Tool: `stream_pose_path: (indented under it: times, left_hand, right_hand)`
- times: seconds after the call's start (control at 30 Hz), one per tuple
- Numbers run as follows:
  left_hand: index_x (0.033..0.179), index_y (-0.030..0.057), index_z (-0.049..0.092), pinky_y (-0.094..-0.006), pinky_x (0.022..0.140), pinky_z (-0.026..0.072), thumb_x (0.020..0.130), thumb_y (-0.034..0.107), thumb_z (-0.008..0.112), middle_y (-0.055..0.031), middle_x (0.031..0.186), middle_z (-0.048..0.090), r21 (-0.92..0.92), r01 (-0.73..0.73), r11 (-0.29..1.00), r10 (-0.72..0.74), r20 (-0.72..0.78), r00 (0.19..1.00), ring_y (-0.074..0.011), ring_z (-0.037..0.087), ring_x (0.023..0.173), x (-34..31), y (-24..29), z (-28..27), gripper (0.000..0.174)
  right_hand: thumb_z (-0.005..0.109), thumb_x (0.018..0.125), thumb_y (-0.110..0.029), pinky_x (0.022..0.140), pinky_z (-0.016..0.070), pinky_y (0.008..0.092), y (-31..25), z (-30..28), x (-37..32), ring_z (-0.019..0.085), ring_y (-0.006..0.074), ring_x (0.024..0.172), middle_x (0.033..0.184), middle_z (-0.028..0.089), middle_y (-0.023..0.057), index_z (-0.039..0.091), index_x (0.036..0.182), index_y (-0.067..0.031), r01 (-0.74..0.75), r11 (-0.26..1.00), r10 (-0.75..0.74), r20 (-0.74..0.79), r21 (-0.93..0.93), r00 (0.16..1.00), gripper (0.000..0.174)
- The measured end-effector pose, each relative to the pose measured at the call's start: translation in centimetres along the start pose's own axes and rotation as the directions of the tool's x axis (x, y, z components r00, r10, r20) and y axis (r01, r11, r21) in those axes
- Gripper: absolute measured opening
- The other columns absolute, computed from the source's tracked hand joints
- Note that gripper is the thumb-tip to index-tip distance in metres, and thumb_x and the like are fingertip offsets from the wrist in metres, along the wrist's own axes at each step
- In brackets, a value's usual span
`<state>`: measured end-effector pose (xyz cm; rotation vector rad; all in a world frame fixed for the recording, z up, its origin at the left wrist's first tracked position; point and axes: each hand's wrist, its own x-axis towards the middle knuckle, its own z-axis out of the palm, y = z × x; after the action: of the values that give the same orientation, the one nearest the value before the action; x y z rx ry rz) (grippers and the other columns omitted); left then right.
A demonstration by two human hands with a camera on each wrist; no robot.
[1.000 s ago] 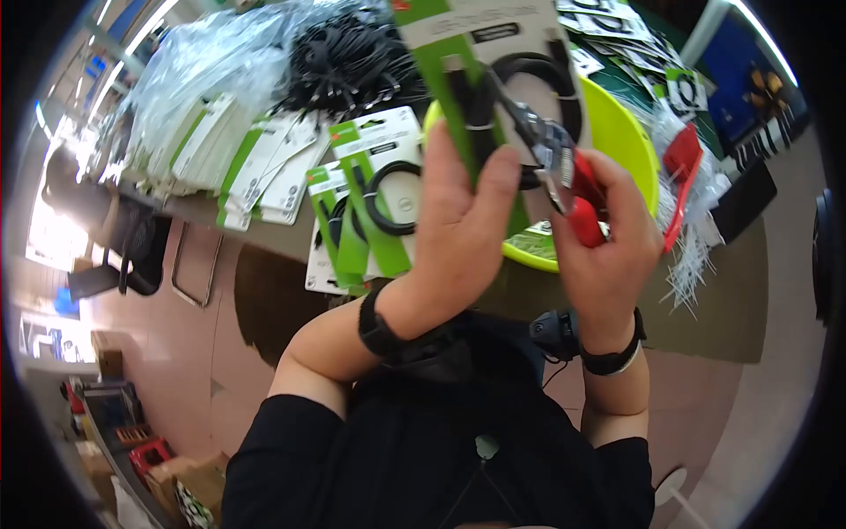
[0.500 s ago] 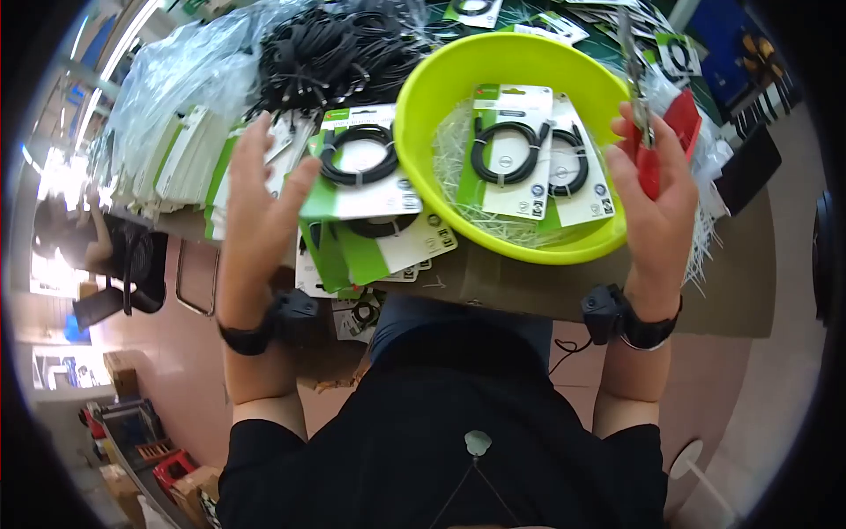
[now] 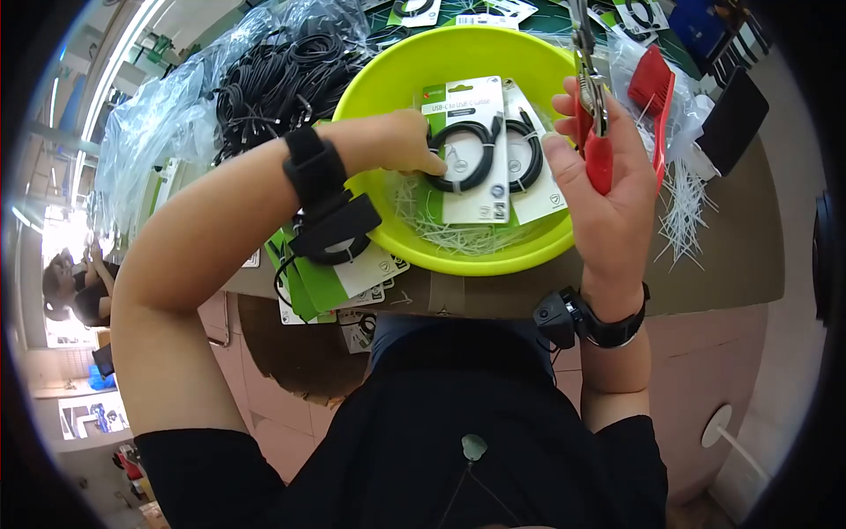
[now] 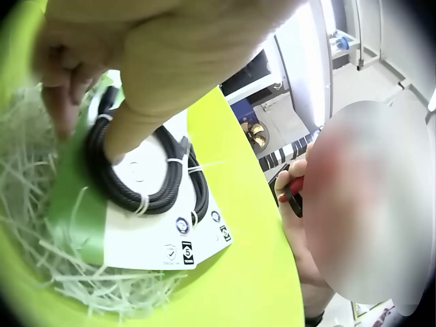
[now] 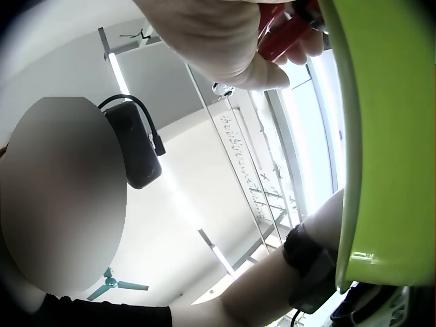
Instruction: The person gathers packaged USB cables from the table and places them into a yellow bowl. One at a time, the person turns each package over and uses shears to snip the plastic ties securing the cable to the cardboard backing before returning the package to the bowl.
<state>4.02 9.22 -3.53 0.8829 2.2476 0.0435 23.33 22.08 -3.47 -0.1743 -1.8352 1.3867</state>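
My left hand [image 3: 412, 145] reaches into a yellow-green basin [image 3: 388, 66] and grips the left side of a carded USB-C cable [image 3: 476, 204]. In the left wrist view the thumb goes inside the black coil [image 4: 125, 194] while the other fingers are at the card's green edge. Under that card's right side lies a second carded cable [image 3: 538, 201]. My right hand [image 3: 608, 203] holds red-handled pliers [image 3: 600, 166] beside the basin's right rim, their metal jaws pointing up. In the right wrist view, part of a red handle [image 5: 286, 39] shows between thumb and fingers.
Cut white tie strips [image 3: 480, 238] line the basin; more strips [image 3: 683, 216] hang at the table's right edge near a red brush [image 3: 650, 84]. Carded cables [image 3: 330, 286] lie under my left forearm. A heap of black cables [image 3: 282, 84] and clear plastic [image 3: 181, 115] stand left.
A carded cable in both hands went onto the pile at left. The left hand then swung right into the basin and took another carded cable. The right hand keeps the pliers, now slightly left.
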Motion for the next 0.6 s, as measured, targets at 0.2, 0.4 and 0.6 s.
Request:
stream_pose_path:
  times: [0.2,0.4,0.6]
  left_hand:
    - [0.105,-0.0035,0.053,-0.0273,0.068,0.0456,0.079,0.017,0.064,-0.0085,0.088,0.058,-0.259,-0.088,0.962,0.006,-0.3,0.954,-0.0156,0.057,0.079,-3.1,0.7,-0.5,0.035]
    - [0.112,-0.0004,0.048,-0.0269,0.071,0.046,0.082,0.01,0.06,-0.0051,0.092,0.057,0.047,-0.399,0.916,0.278,-0.792,0.543,-0.0133,0.056,0.082,-5.2,0.8,1.2,0.034]
    - [0.118,-0.0008,0.045,-0.0288,0.078,0.0462,0.083,0.016,0.06,-0.0122,0.098,0.057,-0.219,-0.659,0.719,0.177,-0.86,0.479,-0.0187,0.058,0.088,-7.4,0.3,-0.3,0.042]
  right_hand:
    - [0.067,0.08,-0.013,0.081,0.0479,0.0286,0.6,-0.2,0.1,0.061,0.0195,0.093,0.104,0.062,0.0132,0.051,0.119,0.002,0.047,0.998,-0.046,-0.022,0.046,0.999,0.045]
    - [0.067,0.079,-0.011,0.082,0.0478,0.0289,0.4,-0.3,0.1,0.061,0.0196,0.093,0.105,0.062,0.0131,0.051,0.119,0.0019,0.058,0.996,-0.056,-0.034,0.073,0.998,0.045]
    - [0.066,0.08,-0.007,0.084,0.0471,0.0292,-1.0,-1.1,-0.1,0.06,0.0189,0.096,0.108,0.061,0.0135,0.051,0.12,0.0015,0.014,0.989,-0.01,-0.026,0.15,1.0,0.044]
